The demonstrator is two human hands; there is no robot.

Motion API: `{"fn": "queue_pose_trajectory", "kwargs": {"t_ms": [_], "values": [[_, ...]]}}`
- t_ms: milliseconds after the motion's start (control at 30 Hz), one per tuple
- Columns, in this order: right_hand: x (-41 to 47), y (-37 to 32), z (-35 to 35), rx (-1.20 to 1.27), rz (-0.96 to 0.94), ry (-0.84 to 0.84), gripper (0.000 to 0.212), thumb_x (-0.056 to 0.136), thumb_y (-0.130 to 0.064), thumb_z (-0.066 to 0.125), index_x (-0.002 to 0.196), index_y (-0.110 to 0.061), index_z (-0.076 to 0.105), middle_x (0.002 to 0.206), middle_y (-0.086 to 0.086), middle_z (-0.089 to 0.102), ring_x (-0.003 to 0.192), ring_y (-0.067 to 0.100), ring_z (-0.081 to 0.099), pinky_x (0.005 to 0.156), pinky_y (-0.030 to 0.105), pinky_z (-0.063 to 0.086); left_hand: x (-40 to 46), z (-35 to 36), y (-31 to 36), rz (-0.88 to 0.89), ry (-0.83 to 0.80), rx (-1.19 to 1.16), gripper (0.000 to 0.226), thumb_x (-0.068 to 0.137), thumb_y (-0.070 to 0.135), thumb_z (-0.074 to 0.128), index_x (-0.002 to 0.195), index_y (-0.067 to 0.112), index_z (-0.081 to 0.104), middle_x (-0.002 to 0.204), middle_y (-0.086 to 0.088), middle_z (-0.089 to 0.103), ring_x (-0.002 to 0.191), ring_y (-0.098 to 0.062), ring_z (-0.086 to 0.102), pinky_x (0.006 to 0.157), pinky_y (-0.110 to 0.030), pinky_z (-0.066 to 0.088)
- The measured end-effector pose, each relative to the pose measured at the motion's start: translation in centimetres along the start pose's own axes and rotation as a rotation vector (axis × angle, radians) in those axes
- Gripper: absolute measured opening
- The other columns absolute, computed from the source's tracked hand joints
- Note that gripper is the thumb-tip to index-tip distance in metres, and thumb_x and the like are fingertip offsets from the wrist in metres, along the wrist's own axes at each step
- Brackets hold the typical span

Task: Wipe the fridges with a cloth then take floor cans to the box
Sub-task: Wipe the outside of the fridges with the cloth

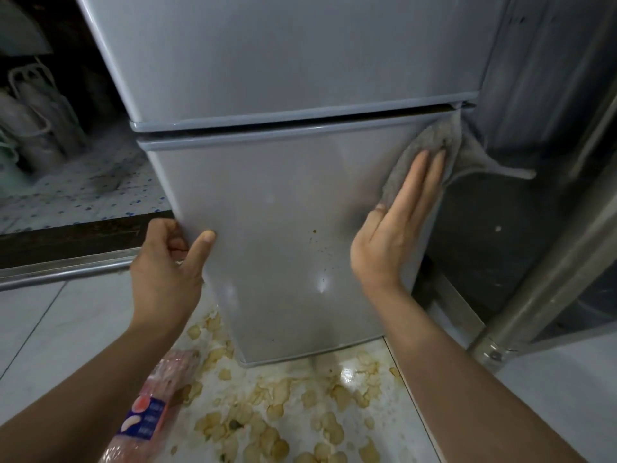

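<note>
1. The grey fridge (283, 202) stands on the pale tiled floor (50, 329); its lower door is dull, with brown specks near the middle.
2. The right hand (394, 228), fingers straight, presses a grey cloth (424, 145) flat against the door's upper right corner.
3. The left hand (167, 265) grips the door's left edge, thumb on the front.
4. A plastic bottle (150, 412) lies on the stained floor below.

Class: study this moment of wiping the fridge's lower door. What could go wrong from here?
1. The right hand presses the grey cloth at the door's right edge; its loose tail hangs off and might snag.
2. Brown specks mid-door may be missed.
3. The stained floor looks wet, so slipping is possible.
</note>
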State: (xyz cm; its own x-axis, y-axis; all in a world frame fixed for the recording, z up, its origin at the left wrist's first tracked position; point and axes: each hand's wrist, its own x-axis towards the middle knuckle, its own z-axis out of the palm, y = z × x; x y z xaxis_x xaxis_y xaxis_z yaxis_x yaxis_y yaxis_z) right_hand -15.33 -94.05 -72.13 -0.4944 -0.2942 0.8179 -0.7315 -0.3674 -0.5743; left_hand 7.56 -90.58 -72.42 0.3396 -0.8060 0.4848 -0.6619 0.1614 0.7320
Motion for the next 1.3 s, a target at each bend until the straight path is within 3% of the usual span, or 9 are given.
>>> {"fn": "queue_pose_trajectory", "kwargs": {"t_ms": [233,433,567,667,767,933,1033,1133,1300], "values": [[-11.3,8.2,-2.2,-0.336,-0.522,-0.527,0.068,0.078,0.000,0.050,0.140,-0.013,0.027,0.143,0.012,0.026,0.127,0.039,0.031,0.112,0.046,0.019,0.4,0.1,-0.6,0.034,0.014,-0.001,0.030,0.082,0.050,0.056,0.092,0.023,0.046,0.076,0.015,0.052,0.067,0.003,0.051,0.055,-0.014,0.035],[-4.0,5.6,-1.6,-0.188,-0.635,-0.440,0.059,0.086,-0.004,0.037,0.140,-0.024,0.029,0.147,-0.001,0.027,0.134,0.033,0.030,0.116,0.045,0.006,0.5,-0.2,-0.2,0.035,0.003,-0.041,0.030,0.083,0.044,0.061,0.091,0.017,0.048,0.073,0.014,0.051,0.064,0.009,0.052,0.049,-0.011,0.039],[-2.0,3.0,0.7,-0.102,-0.675,-0.298,0.054,0.091,0.000,0.036,0.142,-0.019,0.033,0.147,0.002,0.029,0.142,0.025,0.017,0.111,0.053,0.022,-0.1,-0.2,-0.5,0.010,-0.014,-0.058,0.025,0.085,0.044,0.057,0.097,0.024,0.049,0.083,0.013,0.056,0.074,0.007,0.056,0.053,-0.010,0.044],[-5.5,4.5,0.2,-0.241,-0.870,-0.440,0.057,0.086,-0.003,0.039,0.139,-0.023,0.038,0.144,-0.006,0.040,0.126,0.032,0.035,0.106,0.054,0.025,-0.7,0.1,-1.1,-0.022,-0.049,-0.035,0.024,0.087,0.042,0.056,0.098,0.023,0.049,0.086,0.011,0.059,0.078,-0.014,0.062,0.065,-0.035,0.053],[-7.6,6.1,-1.0,-0.403,-1.160,-0.666,0.063,0.076,-0.006,0.048,0.136,-0.025,0.045,0.130,0.002,0.059,0.120,0.028,0.039,0.107,0.044,0.023,-0.6,-0.1,-0.9,-0.028,-0.075,-0.017,0.021,0.086,0.041,0.057,0.094,0.024,0.048,0.081,0.012,0.058,0.072,-0.016,0.062,0.064,-0.038,0.054],[-4.6,4.0,-1.2,-0.315,-1.191,-0.603,0.054,0.089,-0.001,0.033,0.140,-0.022,0.036,0.136,-0.001,0.053,0.128,0.024,0.037,0.113,0.043,0.018,-0.6,-0.5,-0.9,-0.089,-0.103,-0.110,0.024,0.084,0.041,0.060,0.096,0.021,0.052,0.085,0.007,0.061,0.079,-0.015,0.062,0.071,-0.046,0.056],[-1.7,-0.2,1.4,-0.191,-1.000,-0.407,0.048,0.095,-0.007,0.027,0.140,-0.020,0.038,0.142,-0.001,0.046,0.131,0.027,0.034,0.114,0.042,0.015,-1.4,-0.2,-1.7,-0.133,-0.131,-0.142,0.017,0.086,0.034,0.060,0.099,0.025,0.054,0.088,0.011,0.062,0.082,-0.009,0.061,0.076,-0.039,0.055],[-2.8,-2.2,3.0,-0.153,-0.902,-0.335,0.048,0.097,-0.009,0.024,0.141,-0.021,0.038,0.146,-0.006,0.038,0.133,0.026,0.033,0.114,0.043,0.015,-2.1,0.0,-2.6,-0.145,-0.192,-0.122,0.014,0.088,0.023,0.060,0.100,0.023,0.053,0.086,0.018,0.059,0.076,0.006,0.057,0.074,-0.013,0.047],[-8.3,1.1,1.0,-0.361,-1.315,-0.684,0.049,0.085,-0.008,0.039,0.127,-0.022,0.057,0.127,-0.002,0.061,0.125,0.022,0.040,0.112,0.039,0.014,-1.7,-0.5,-2.8,-0.166,-0.250,-0.146,0.012,0.087,0.014,0.060,0.096,0.018,0.054,0.084,0.017,0.059,0.075,0.005,0.057,0.061,-0.003,0.040]]}}
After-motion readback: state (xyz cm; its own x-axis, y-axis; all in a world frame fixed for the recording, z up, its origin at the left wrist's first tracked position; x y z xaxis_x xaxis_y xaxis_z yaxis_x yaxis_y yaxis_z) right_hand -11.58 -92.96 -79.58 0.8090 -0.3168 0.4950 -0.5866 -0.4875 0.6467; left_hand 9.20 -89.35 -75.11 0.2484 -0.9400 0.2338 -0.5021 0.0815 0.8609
